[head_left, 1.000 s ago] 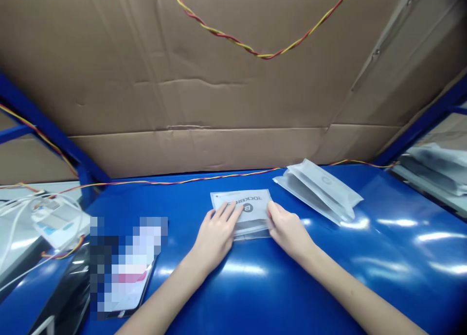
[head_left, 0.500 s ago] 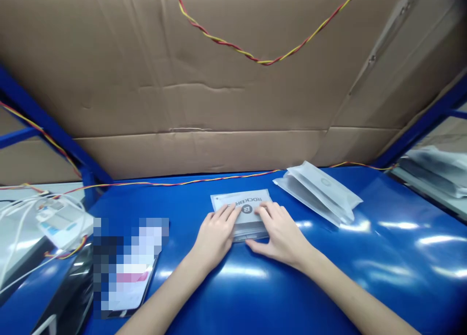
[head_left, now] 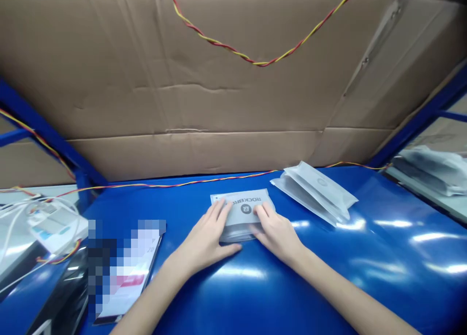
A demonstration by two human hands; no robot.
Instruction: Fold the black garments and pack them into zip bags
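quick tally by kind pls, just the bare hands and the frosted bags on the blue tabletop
Hands: 2 (left hand, right hand)
Frosted bags: 2 (the printed bag between the hands, the gaping bag farther back on the right)
Total: 4
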